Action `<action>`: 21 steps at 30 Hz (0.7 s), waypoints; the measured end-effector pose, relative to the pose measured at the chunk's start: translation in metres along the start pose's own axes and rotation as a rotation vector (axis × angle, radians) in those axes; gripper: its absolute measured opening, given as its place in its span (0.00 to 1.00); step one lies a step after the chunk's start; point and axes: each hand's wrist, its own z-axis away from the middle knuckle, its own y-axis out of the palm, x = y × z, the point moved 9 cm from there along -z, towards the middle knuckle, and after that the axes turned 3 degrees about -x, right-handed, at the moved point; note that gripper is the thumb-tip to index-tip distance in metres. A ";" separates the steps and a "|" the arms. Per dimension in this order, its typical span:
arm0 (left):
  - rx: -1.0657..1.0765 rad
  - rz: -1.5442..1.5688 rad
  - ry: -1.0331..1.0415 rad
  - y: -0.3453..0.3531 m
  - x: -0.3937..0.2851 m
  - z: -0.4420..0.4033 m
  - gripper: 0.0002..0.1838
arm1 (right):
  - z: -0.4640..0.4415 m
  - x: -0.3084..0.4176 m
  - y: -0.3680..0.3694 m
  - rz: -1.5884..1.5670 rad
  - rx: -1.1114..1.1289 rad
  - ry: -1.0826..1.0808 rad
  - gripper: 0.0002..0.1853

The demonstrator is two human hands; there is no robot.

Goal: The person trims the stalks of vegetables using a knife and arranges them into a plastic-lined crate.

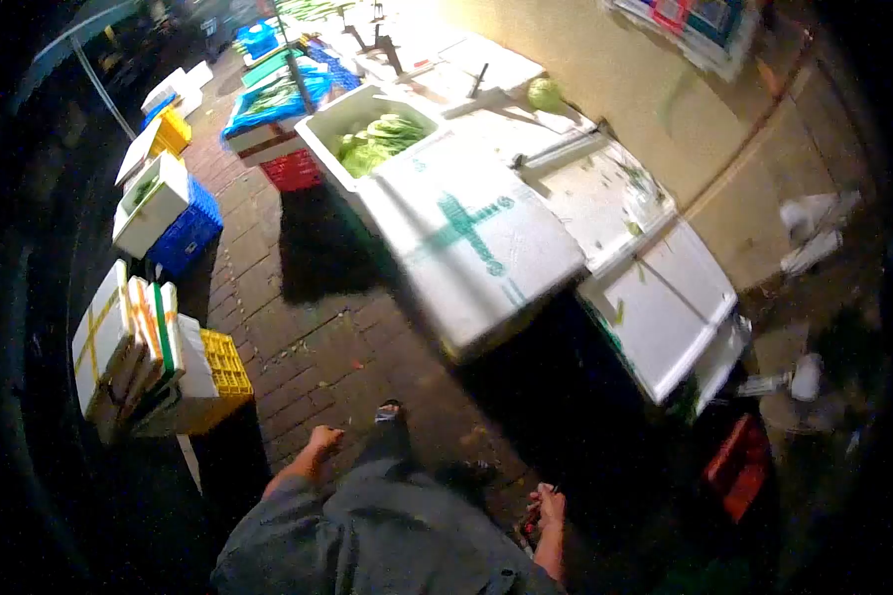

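My left hand [325, 437] hangs over the brick paving beside my leg, its fingers curled closed, with nothing visible in them. On the other side of my body, my right hand [548, 503] is closed around something small with dark and red parts, too blurred to name. A white foam box lid [486, 233] with green printing lies ahead of both hands, touched by neither. Just beyond it stands a foam box [313, 134] of leafy green vegetables [382, 139].
On the left, stacked foam lids [104, 332] and a yellow crate [225, 362] border the brick walkway [308, 342]. A blue crate [189, 226] stands farther along. To the right are white trays [665, 307], a round green cabbage [544, 94] and a wall [585, 50].
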 end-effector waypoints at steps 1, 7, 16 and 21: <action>-0.043 0.151 -0.113 -0.016 -0.022 0.026 0.19 | -0.023 -0.007 0.026 0.032 0.057 -0.026 0.14; -0.158 0.412 0.111 -0.092 0.018 -0.053 0.21 | -0.009 0.079 0.235 0.367 0.223 -0.054 0.12; -0.344 1.247 -0.287 -0.228 0.212 -0.119 0.11 | -0.002 0.161 0.489 0.739 0.398 -0.190 0.13; -0.414 1.392 -0.413 -0.217 0.273 -0.091 0.11 | -0.038 0.195 0.613 0.942 0.518 -0.395 0.20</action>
